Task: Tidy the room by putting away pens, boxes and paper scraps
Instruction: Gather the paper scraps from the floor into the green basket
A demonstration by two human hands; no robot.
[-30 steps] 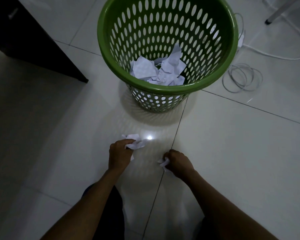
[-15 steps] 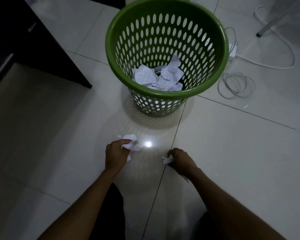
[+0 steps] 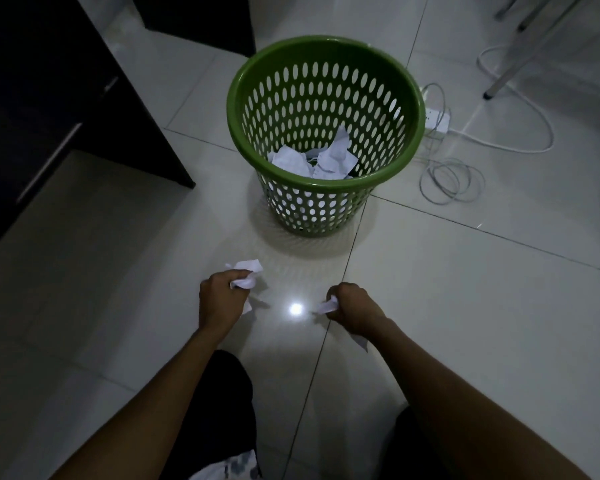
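Observation:
A green perforated waste basket (image 3: 326, 183) stands on the tiled floor ahead of me, with several crumpled white paper scraps (image 3: 312, 161) at its bottom. My left hand (image 3: 222, 299) grips a bunch of white paper scraps (image 3: 245, 273) that poke out past the fingers. My right hand (image 3: 352, 304) is curled round smaller white scraps (image 3: 328, 306), and one end of paper (image 3: 361, 342) hangs out below the wrist. Both hands hover just above the floor, short of the basket.
A dark desk with drawers (image 3: 49, 109) fills the left side. White cables (image 3: 451, 181) and a power strip (image 3: 437, 119) lie right of the basket. A metal furniture leg (image 3: 510, 71) stands at the far right. A bright light reflection (image 3: 295, 309) shines on the floor between my hands.
The view has pulled back and the basket looks farther away. Both hands kept their grip on the scraps and drew slightly apart.

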